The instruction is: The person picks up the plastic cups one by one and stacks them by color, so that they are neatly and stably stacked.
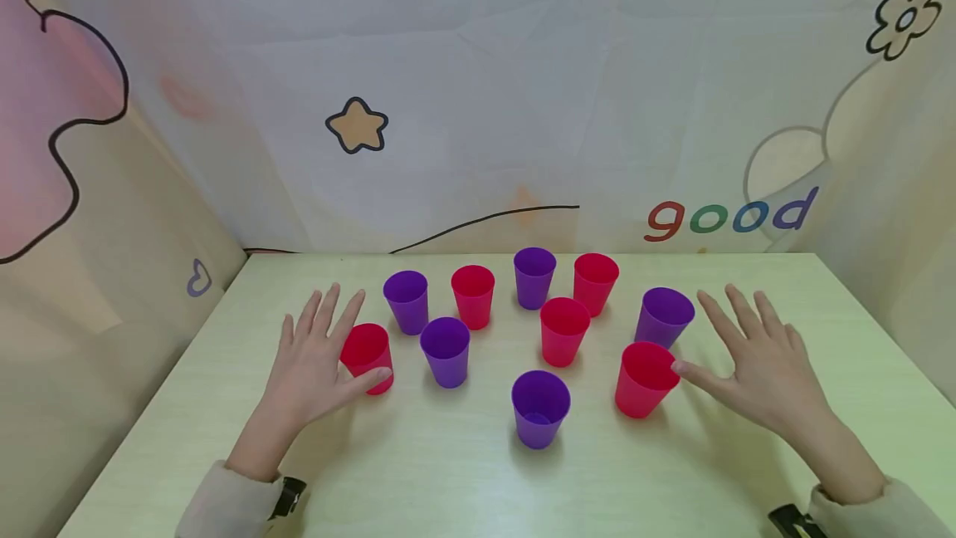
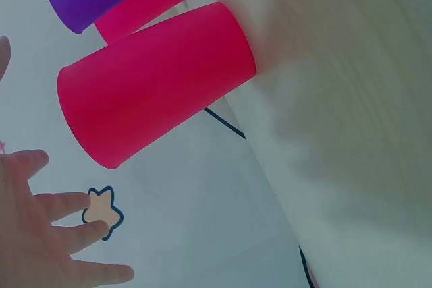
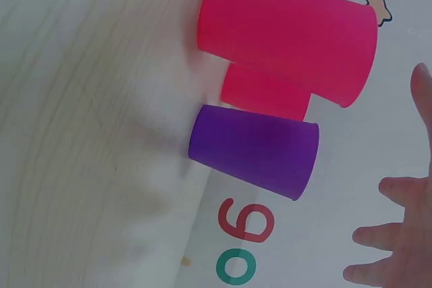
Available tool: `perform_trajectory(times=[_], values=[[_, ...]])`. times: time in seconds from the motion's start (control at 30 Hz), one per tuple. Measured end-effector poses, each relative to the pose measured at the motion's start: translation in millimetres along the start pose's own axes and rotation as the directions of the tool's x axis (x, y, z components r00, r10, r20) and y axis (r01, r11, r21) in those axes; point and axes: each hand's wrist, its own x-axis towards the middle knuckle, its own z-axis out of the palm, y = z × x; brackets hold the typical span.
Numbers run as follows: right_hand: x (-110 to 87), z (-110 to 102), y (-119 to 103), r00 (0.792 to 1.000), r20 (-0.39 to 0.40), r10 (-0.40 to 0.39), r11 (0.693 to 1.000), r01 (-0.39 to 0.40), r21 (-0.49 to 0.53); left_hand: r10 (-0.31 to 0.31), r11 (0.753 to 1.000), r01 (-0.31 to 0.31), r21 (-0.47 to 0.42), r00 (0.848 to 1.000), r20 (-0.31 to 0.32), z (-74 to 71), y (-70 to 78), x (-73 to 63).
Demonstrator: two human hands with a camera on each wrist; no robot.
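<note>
My left hand (image 1: 309,368) is held with fingers spread above the table's left side, overlapping a red cup (image 1: 366,347) in the head view. In the left wrist view that red cup (image 2: 155,85) stands apart from the fingers. On the right, my other hand (image 1: 762,368) also has its fingers spread, its thumb tip beside the rim of a red cup (image 1: 644,380). A purple cup (image 1: 663,318) stands just behind that one. In the right wrist view the red cup (image 3: 290,38) and purple cup (image 3: 253,150) are apart from the fingers. Neither hand holds anything.
Several more upright cups stand between the hands, among them a purple cup (image 1: 539,418) nearest the front, another purple cup (image 1: 446,355) and a red cup (image 1: 563,335). A printed cloth (image 1: 478,106) hangs behind the pale table (image 1: 418,480).
</note>
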Motion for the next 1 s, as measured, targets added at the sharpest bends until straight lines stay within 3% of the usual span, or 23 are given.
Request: perform_trajectory(times=[0.43,0.73,1.0], values=[[-2.6,-8,-14,0.998,-0.019,-0.065,0.996,0.066,0.055,0.057,0.98,-0.069,-0.184,0.996,-0.071,4.4,-1.5,-3.2],[-5.9,-5,-21,0.999,0.015,-0.051,0.977,0.047,0.208,-0.009,0.967,0.008,-0.256,1.0,-0.003,4.3,-4.1,-3.9],[-5.7,7,-18,0.993,0.11,-0.052,0.907,0.001,0.422,-0.039,0.95,0.06,-0.306,0.996,0.075,5.7,-7.0,-3.2]])
